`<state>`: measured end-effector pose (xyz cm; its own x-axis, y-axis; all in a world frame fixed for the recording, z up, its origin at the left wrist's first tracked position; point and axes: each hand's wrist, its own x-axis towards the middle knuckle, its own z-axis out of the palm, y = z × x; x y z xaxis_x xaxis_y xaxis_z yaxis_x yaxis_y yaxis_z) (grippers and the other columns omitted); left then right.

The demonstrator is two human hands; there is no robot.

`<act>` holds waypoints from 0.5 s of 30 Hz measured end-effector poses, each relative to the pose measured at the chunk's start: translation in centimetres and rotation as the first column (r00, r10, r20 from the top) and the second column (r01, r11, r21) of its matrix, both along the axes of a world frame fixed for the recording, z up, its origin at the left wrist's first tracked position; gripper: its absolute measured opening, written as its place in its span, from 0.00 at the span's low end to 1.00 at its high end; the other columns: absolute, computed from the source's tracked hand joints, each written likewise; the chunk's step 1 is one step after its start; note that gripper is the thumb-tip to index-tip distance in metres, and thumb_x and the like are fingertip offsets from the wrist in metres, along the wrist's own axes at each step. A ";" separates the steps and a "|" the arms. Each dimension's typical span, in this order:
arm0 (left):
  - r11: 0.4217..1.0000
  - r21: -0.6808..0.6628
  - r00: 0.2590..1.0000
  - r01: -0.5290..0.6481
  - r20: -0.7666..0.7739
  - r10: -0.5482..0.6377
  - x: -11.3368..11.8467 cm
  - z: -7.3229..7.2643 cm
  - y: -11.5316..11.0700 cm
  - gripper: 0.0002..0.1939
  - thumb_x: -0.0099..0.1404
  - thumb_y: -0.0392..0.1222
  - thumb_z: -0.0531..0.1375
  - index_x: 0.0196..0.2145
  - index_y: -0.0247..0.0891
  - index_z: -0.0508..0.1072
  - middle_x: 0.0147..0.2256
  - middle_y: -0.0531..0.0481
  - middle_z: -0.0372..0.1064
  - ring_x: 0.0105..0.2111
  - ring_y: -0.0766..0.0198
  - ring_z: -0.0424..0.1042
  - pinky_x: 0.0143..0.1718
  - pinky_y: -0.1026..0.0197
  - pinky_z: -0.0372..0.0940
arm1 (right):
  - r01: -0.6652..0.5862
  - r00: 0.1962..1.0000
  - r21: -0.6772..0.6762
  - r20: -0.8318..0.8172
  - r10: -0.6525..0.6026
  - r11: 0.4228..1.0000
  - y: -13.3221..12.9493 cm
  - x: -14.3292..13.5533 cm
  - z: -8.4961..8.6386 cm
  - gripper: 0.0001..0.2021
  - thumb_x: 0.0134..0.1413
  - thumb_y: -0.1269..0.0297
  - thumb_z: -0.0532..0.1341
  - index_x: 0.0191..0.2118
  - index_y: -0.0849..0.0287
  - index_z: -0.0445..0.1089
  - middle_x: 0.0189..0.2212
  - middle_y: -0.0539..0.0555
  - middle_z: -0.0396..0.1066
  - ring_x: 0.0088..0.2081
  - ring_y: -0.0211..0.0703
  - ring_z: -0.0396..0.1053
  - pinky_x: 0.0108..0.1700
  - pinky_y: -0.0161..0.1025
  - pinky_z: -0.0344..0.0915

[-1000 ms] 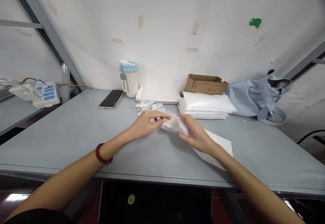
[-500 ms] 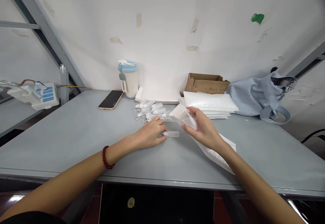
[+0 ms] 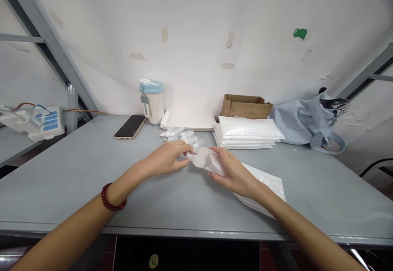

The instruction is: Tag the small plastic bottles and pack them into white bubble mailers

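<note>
Over the middle of the desk, my left hand (image 3: pixel 172 156) pinches a small translucent plastic bottle (image 3: pixel 190 156) between thumb and fingers. The bottle's end is at the open mouth of a small white, partly see-through packet (image 3: pixel 214 163); I cannot tell how far inside it is. My right hand (image 3: pixel 236 170) is wrapped round that packet from the right. Behind my left hand lies a pile of similar small bottles (image 3: pixel 187 136) with looped caps, partly hidden by the fingers. A white bubble mailer (image 3: pixel 270 185) lies flat beneath my right forearm.
A stack of bubble mailers (image 3: pixel 250 129) stands behind my right hand, before an open cardboard box (image 3: pixel 245 106). White sheets (image 3: pixel 190 120), a lidded cup (image 3: pixel 155 105) and a phone (image 3: pixel 130 127) line the back left. A light blue cloth bag (image 3: pixel 294 117) sits back right.
My left hand has drawn back left with the small bottle and brought it to the packet's mouth. My right hand has moved left and nearer me with the packet. The view has shifted slightly.
</note>
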<state>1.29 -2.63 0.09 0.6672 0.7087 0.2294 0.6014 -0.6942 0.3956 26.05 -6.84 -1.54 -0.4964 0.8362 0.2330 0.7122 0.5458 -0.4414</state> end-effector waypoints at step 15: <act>0.960 -0.210 0.959 0.183 0.254 -0.128 2.9 -1.8 -1.6 0.08 0.67 0.37 0.56 0.36 0.36 0.75 0.34 0.50 0.74 0.34 0.64 0.71 0.37 0.64 0.63 | -0.059 0.998 0.047 -0.006 0.059 0.997 -0.3 -1.0 -1.2 0.30 0.52 0.64 0.60 0.60 0.58 0.50 0.54 0.66 0.65 0.54 0.58 0.65 0.52 0.57 0.65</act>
